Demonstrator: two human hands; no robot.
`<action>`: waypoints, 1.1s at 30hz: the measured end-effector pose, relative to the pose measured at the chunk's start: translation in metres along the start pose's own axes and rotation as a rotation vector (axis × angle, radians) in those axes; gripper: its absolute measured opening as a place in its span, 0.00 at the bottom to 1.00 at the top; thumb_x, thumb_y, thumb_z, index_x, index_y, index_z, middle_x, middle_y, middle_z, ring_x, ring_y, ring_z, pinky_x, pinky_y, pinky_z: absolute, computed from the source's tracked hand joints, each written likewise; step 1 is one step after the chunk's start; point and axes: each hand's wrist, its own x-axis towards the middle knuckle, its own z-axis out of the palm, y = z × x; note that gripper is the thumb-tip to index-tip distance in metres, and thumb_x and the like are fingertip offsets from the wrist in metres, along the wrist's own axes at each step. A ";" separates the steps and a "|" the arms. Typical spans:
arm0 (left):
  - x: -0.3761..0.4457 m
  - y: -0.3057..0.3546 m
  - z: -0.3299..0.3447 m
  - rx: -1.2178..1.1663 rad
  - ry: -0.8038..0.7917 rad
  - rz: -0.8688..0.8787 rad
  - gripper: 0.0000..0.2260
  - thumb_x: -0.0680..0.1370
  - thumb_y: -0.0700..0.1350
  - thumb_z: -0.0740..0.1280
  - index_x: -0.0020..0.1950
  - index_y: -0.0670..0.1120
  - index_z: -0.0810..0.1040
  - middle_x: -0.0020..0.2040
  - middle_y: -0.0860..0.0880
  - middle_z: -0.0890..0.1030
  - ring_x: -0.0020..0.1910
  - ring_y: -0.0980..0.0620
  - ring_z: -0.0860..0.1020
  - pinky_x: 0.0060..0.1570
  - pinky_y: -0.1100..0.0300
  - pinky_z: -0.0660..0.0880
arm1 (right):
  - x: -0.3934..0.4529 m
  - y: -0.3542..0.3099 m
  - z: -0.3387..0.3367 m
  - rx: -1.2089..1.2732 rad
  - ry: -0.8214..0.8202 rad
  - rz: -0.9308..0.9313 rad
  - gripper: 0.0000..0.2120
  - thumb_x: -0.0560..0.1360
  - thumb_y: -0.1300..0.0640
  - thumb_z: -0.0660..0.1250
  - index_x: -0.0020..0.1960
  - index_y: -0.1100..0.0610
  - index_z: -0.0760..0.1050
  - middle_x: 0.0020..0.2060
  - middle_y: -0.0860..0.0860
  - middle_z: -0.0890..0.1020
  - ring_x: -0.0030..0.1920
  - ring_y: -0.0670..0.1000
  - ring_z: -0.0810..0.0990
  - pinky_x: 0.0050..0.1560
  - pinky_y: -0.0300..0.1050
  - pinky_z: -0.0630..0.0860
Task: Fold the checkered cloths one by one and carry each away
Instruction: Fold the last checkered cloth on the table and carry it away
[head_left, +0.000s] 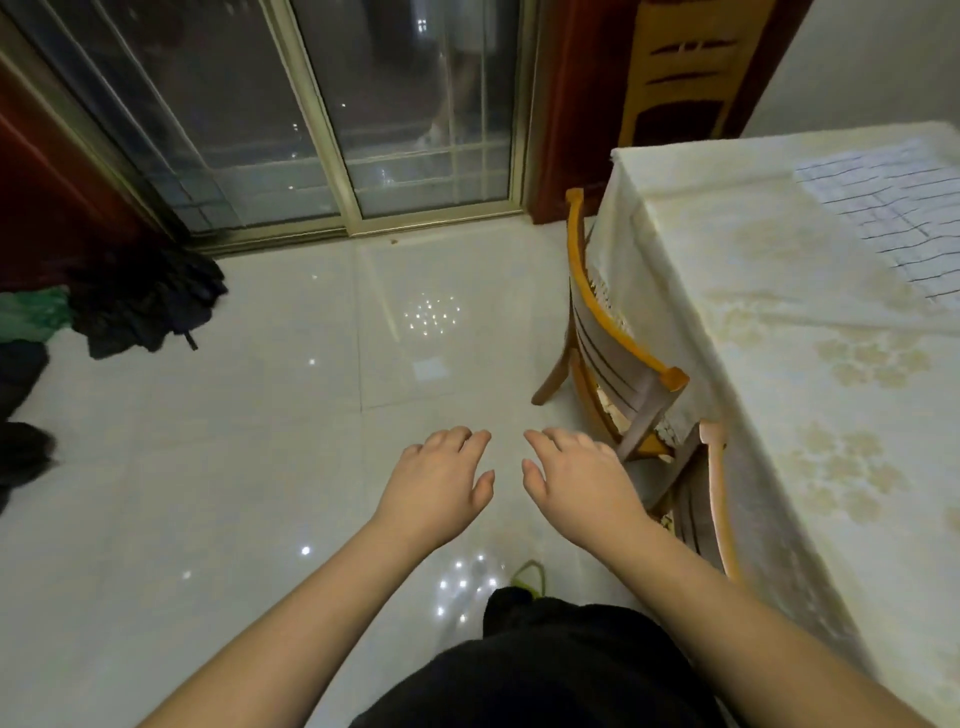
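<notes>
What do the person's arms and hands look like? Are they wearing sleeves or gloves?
No sleeves or gloves show. The left hand and right hand are bare, with bare forearms. No rings, watch or bracelets are visible. Fingernails look short and unpainted.

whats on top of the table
A pale floral tablecloth covers the table, and a checkered cloth lies flat on its far right part. The tabletop itself is hidden, and the cloth runs out of frame.

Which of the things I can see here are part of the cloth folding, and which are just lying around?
Part of the job:
checkered cloth lying on the table
left hand and right hand, both empty, held out over the floor

Just lying about:
dark clothes and green fabric on the floor
two wooden chairs
</notes>
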 end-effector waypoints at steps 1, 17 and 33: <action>0.016 -0.001 -0.004 0.010 -0.006 0.015 0.23 0.80 0.56 0.56 0.74 0.50 0.63 0.70 0.51 0.71 0.68 0.49 0.70 0.60 0.53 0.69 | 0.012 0.007 -0.004 0.006 0.000 0.009 0.23 0.82 0.45 0.50 0.75 0.50 0.61 0.69 0.50 0.71 0.67 0.53 0.70 0.64 0.50 0.66; 0.221 -0.026 -0.053 0.041 -0.065 0.280 0.24 0.80 0.57 0.54 0.74 0.51 0.64 0.69 0.51 0.71 0.67 0.49 0.70 0.60 0.53 0.69 | 0.154 0.070 -0.069 0.099 0.047 0.288 0.23 0.81 0.45 0.52 0.74 0.50 0.63 0.69 0.50 0.71 0.67 0.54 0.70 0.64 0.51 0.67; 0.417 -0.047 -0.117 0.002 -0.076 0.883 0.26 0.75 0.56 0.53 0.65 0.45 0.75 0.61 0.47 0.79 0.60 0.46 0.77 0.55 0.51 0.75 | 0.257 0.073 -0.106 0.190 0.105 0.829 0.26 0.79 0.42 0.46 0.72 0.50 0.65 0.66 0.51 0.74 0.64 0.55 0.73 0.60 0.50 0.69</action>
